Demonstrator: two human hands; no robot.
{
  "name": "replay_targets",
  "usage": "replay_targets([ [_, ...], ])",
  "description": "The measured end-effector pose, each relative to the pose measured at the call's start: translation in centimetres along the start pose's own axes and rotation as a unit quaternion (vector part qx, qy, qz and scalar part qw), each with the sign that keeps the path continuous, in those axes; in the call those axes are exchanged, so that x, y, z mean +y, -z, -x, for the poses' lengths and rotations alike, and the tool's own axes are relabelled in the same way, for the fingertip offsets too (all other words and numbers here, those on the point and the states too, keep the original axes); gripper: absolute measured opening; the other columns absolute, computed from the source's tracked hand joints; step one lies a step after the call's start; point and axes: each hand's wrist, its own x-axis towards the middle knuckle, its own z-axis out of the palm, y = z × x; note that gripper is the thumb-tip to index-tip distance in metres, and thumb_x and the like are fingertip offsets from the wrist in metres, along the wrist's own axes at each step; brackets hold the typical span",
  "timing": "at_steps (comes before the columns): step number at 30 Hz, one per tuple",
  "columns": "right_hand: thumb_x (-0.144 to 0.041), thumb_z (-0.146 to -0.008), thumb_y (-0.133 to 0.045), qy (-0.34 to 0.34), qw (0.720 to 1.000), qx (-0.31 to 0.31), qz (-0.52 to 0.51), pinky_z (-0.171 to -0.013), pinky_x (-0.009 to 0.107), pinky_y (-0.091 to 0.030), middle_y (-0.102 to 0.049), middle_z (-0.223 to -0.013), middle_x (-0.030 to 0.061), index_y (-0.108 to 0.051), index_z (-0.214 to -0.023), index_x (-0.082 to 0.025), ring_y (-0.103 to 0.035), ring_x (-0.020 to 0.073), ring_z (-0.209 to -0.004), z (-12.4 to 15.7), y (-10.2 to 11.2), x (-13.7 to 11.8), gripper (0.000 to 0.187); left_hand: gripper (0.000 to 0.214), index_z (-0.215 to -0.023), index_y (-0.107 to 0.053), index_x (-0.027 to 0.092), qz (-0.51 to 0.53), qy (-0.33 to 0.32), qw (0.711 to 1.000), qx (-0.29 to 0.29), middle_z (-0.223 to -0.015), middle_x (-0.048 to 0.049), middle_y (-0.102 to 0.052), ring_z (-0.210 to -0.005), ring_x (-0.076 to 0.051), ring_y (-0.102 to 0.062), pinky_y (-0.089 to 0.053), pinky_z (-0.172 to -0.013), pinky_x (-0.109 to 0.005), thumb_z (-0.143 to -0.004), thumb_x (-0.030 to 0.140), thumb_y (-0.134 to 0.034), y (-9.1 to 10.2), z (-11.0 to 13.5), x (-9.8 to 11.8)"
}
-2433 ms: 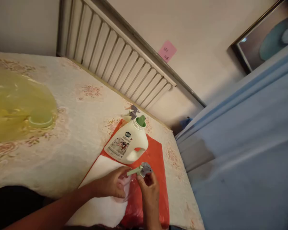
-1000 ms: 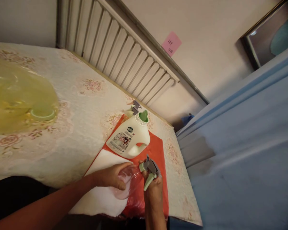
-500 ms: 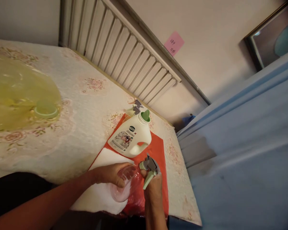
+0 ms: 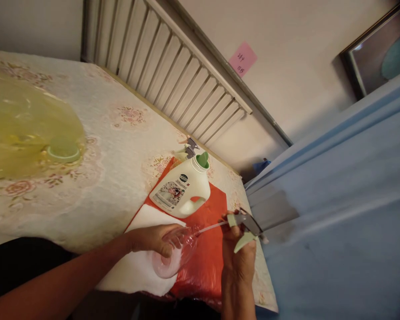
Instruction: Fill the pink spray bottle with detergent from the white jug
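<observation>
My left hand [image 4: 156, 240] is wrapped round a clear pinkish plastic bottle [image 4: 186, 253], tilted with its neck toward the right. In my right hand [image 4: 236, 249] is a spray trigger head [image 4: 245, 222], grey with a pale green collar and lever. From its collar a thin dip tube [image 4: 213, 226] runs left to the bottle's mouth; its lower end seems to be still inside the neck. Just beyond both hands a cream jug [image 4: 180, 191] with a printed label stands uncapped, a green spout [image 4: 203, 159] in its mouth.
Under the jug and hands lie a red plastic sheet [image 4: 213, 262] and a white cloth [image 4: 130, 271] on the flowered tablecloth [image 4: 110, 155]. More spray heads [image 4: 190, 146] sit behind the jug. A large yellow container [image 4: 26, 129] lies at left. A radiator [image 4: 173, 58] and blue curtain [image 4: 336, 213] border the table.
My right hand has moved right with the spray head, away from the bottle's neck, drawing the dip tube partly out. My left hand and the bottle have barely moved.
</observation>
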Motion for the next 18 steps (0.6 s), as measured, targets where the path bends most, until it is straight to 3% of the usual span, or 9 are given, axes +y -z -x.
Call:
replay_targets([
  [3, -0.026, -0.074, -0.076, 0.015, 0.995, 0.066, -0.067, -0.082, 0.035, -0.055, -0.072, -0.101, -0.0027, -0.066, -0.097, -0.03, -0.069, 0.0157, -0.087, -2.2, 2.1, -1.3, 0.025, 0.088, -0.132, -0.053, 0.026, -0.016, -0.012, 1.0, -0.003, -0.124, -0.0049, -0.056, -0.116, -0.027, -0.05, -0.041, -0.101, -0.04, -0.056, 0.052, -0.089, 0.2, 0.1, 0.0],
  [5, -0.026, -0.071, -0.078, 0.01, 0.99, 0.101, -0.099, -0.078, 0.031, -0.055, -0.073, -0.098, -0.0016, -0.066, -0.091, -0.028, -0.069, 0.0154, -0.087, -3.5, 4.0, -1.4, 0.023, 0.089, -0.135, -0.051, 0.027, -0.025, -0.017, 1.0, -0.005, -0.127, -0.0058, -0.056, -0.119, -0.028, -0.05, -0.041, -0.102, -0.041, -0.058, 0.056, -0.087, 0.4, 0.3, 0.3],
  [8, -0.028, -0.062, -0.083, -0.05, 0.987, 0.134, -0.067, -0.068, 0.03, -0.056, -0.074, -0.089, 0.0004, -0.064, -0.082, -0.024, -0.07, 0.0165, -0.076, -4.6, 6.8, 0.1, 0.028, 0.09, -0.136, -0.05, 0.026, -0.04, -0.019, 0.999, -0.007, -0.128, -0.0065, -0.057, -0.121, -0.029, -0.05, -0.042, -0.103, -0.041, -0.059, 0.057, -0.086, 0.8, 0.7, 1.2],
  [10, -0.03, -0.056, -0.084, -0.094, 0.987, 0.127, -0.014, -0.066, 0.031, -0.055, -0.073, -0.08, 0.0002, -0.063, -0.077, -0.021, -0.069, 0.0165, -0.069, -4.5, 8.1, 2.1, 0.031, 0.092, -0.137, -0.05, 0.025, -0.047, -0.026, 0.999, -0.004, -0.128, -0.0066, -0.057, -0.122, -0.03, -0.049, -0.041, -0.103, -0.04, -0.06, 0.057, -0.086, 1.2, 1.0, 2.0],
  [13, -0.035, -0.053, -0.081, -0.161, 0.973, 0.072, 0.146, -0.061, 0.031, -0.052, -0.07, -0.069, -0.0003, -0.068, -0.082, -0.017, -0.064, 0.0168, -0.06, -3.6, 9.1, 5.4, 0.037, 0.089, -0.139, -0.049, 0.024, -0.053, -0.043, 0.998, 0.002, -0.13, -0.0064, -0.058, -0.125, -0.03, -0.048, -0.039, -0.106, -0.039, -0.065, 0.056, -0.084, 1.8, 1.5, 3.1],
  [15, -0.041, -0.058, -0.075, -0.142, 0.95, 0.029, 0.277, -0.056, 0.029, -0.048, -0.065, -0.06, -0.0028, -0.069, -0.08, -0.017, -0.059, 0.016, -0.055, -2.8, 9.1, 7.3, 0.033, 0.087, -0.141, -0.047, 0.023, -0.053, -0.054, 0.997, 0.003, -0.132, -0.0065, -0.057, -0.129, -0.03, -0.046, -0.037, -0.108, -0.039, -0.068, 0.054, -0.083, 2.2, 1.8, 3.6],
  [18, -0.039, -0.056, -0.075, -0.13, 0.927, 0.007, 0.353, -0.052, 0.027, -0.039, -0.06, -0.05, -0.0042, -0.068, -0.064, -0.019, -0.052, 0.0155, -0.05, -1.5, 8.6, 9.5, 0.022, 0.089, -0.143, -0.046, 0.024, -0.048, -0.07, 0.996, 0.007, -0.141, -0.0066, -0.054, -0.136, -0.031, -0.042, -0.032, -0.113, -0.039, -0.068, 0.051, -0.085, 2.8, 2.0, 3.9],
])
